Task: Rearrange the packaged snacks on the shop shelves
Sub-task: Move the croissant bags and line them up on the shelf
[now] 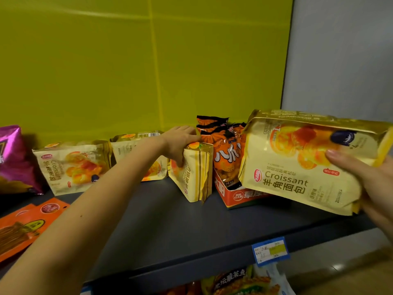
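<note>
Left hand [180,141] gripping upright glossy croissant bag [194,173], right hand [370,184] holding pillowy pack [297,162]

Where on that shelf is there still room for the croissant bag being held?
The dark grey shelf is bare along its front, before the standing yellow croissant bag and red cardboard box. The back row is crowded.

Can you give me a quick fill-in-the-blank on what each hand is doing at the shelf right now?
1. The right hand holds a ____ pack in front of the shelf.
2. The left hand grips a croissant pack standing just left of the ____ snack box.
3. At the far left stands a ____ bag.

Missing words: croissant; red; purple
</note>
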